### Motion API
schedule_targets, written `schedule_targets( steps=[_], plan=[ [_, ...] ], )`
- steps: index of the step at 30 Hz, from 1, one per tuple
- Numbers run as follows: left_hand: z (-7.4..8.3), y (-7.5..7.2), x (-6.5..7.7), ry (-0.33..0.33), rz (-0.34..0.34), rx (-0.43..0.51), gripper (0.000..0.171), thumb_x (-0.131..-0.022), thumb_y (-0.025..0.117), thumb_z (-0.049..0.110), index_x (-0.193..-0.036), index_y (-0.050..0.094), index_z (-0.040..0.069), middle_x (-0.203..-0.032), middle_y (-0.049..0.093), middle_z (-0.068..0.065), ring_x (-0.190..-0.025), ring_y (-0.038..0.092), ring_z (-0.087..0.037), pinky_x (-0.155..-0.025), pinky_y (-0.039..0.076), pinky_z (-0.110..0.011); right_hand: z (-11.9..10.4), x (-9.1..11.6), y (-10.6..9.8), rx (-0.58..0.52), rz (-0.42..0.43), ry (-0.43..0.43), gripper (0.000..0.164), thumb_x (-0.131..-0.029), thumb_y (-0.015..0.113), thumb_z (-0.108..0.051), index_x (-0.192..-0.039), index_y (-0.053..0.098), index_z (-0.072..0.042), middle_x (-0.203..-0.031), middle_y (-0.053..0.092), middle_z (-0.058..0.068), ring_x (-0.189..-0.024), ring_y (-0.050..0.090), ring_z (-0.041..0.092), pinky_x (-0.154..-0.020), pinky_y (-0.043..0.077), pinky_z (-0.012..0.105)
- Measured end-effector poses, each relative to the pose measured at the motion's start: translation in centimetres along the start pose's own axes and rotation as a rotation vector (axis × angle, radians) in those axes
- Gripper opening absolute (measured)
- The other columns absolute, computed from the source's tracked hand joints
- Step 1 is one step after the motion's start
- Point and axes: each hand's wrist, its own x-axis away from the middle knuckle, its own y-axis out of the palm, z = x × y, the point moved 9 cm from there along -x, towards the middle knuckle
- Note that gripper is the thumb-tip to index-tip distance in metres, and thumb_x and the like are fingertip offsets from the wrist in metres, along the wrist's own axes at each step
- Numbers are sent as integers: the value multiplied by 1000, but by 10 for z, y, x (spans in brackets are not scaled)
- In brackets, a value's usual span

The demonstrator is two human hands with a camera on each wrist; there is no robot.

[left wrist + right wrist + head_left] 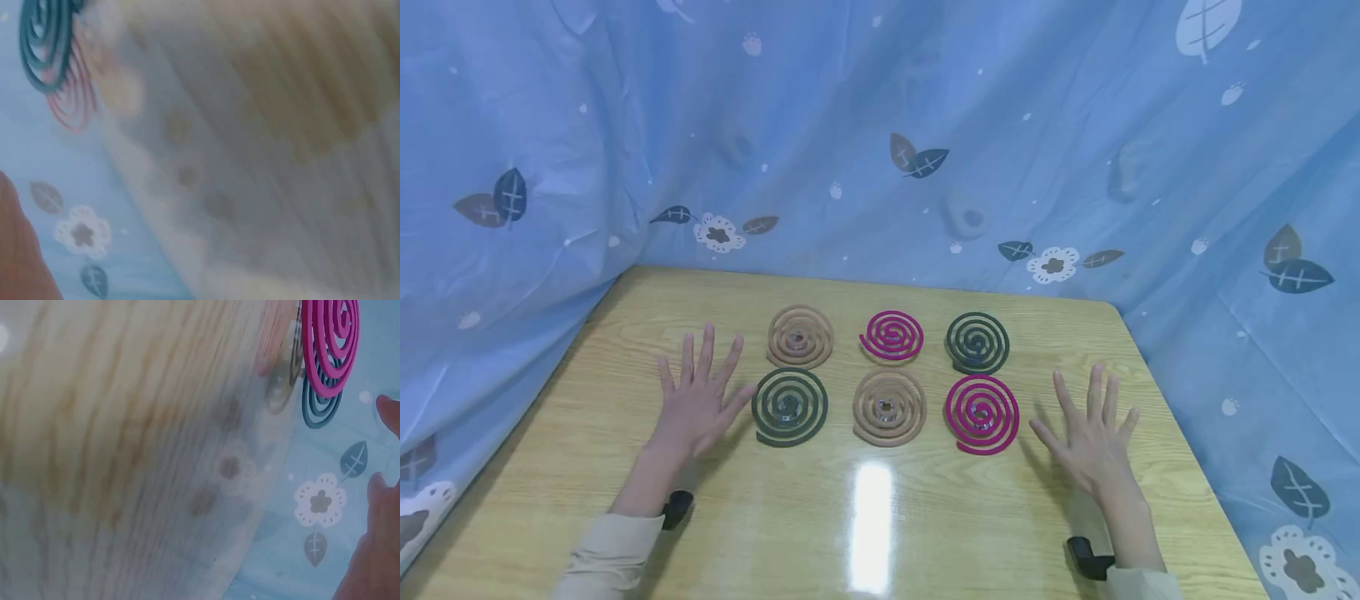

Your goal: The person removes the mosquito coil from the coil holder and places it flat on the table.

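Mosquito coils stand in two rows in the head view, each on a small metal stand. The front row has a dark green coil (788, 406), a tan coil (887, 440) and a magenta coil (981, 450). Behind them are a tan coil (801, 312), a magenta coil (892, 335) and a dark green coil (977, 343). My left hand (696, 412) spreads its fingers left of the front green coil, the thumb tip close to its edge. To the right of the front magenta coil, my right hand (1093, 446) is likewise spread, holding nothing.
The coils are on a wood-grain table (775, 525) with a bright light reflection near its front. A blue curtain (850, 125) printed with leaves and flowers encloses the back and sides. Dark wrist straps (1090, 560) show below the hands.
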Motion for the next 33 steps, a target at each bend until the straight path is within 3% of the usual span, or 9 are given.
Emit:
schedule_targets(
  steps=[6,14,19,25,27,33],
  plan=[
    [47,10,-13,68,-13,5,73,-98,35,58,-155,6,24,-158,-20,-11,-142,-20,-36,-108,-17,-66,-2,1,-1,7,34,-28,78,-94,49,-53,-155,11,-24,-156,-24,12,-140,-26,32,-101,-11,78],
    [133,32,-43,212,-22,35,73,-97,42,53,-155,8,25,-158,-15,-12,-143,-18,-36,-111,-9,-67,-6,-7,0,3,44,-53,77,-94,50,-52,-155,13,-24,-156,-23,12,-141,-24,33,-102,-9,77],
    [185,49,-55,319,-25,106,74,-97,45,52,-155,8,25,-159,-15,-8,-143,-16,-33,-112,-11,-64,-12,-13,4,-26,27,-63,75,-95,51,-48,-155,13,-23,-156,-23,13,-140,-25,33,-102,-6,78],
    [243,72,-60,507,-61,119,74,-98,44,49,-155,2,25,-161,-8,-7,-145,-10,-31,-115,-4,-59,-17,-18,6,-91,19,-70,72,-96,53,-41,-155,16,-20,-158,-17,14,-141,-22,36,-103,-3,78],
    [258,78,-61,552,-82,139,76,-99,44,47,-154,-3,26,-160,-10,-5,-145,-8,-31,-117,0,-57,-17,-20,8,-127,1,-67,69,-97,51,-40,-154,18,-19,-158,-14,16,-141,-21,37,-103,-2,78],
    [283,84,-60,598,-147,359,79,-99,51,39,-154,-5,28,-160,-11,3,-145,-8,-23,-119,2,-47,-18,-21,14,-280,-110,-44,65,-100,46,-39,-154,19,-16,-158,-5,22,-141,-16,42,-103,3,78]
  ],
)
